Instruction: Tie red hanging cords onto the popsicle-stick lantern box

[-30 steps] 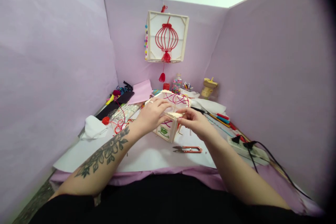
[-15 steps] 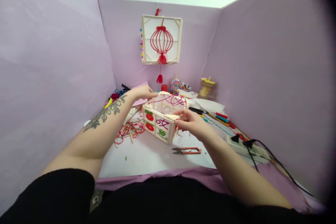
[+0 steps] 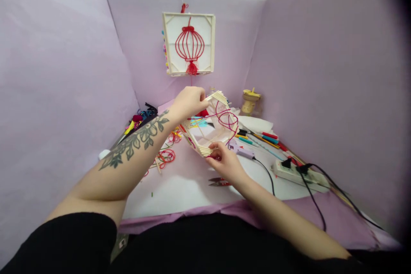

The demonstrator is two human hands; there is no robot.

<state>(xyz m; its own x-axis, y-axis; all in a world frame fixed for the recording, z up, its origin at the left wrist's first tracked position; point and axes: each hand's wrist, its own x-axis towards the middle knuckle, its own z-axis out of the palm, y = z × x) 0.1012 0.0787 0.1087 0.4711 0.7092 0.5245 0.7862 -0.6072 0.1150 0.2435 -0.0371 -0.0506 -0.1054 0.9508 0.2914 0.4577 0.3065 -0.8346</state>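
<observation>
A square lantern frame of pale wooden sticks is held up off the table, tilted so its open top faces me. My left hand is closed on its far upper edge. At the near corner, my right hand pinches the stick rim. Magenta string lies in loose loops across the opening. The decorated side panels are mostly turned out of sight. Below my right hand lie orange-handled thread snips, partly covered by it.
A finished lantern with a red design hangs at the back. To the right are a lilac glue gun, markers and a power strip with black cables. Tangled coloured string lies to the left.
Both hands have lifted the lantern frame from the table and tipped its opening toward me. The glue gun behind it has come into view. The camera view has shifted slightly.
</observation>
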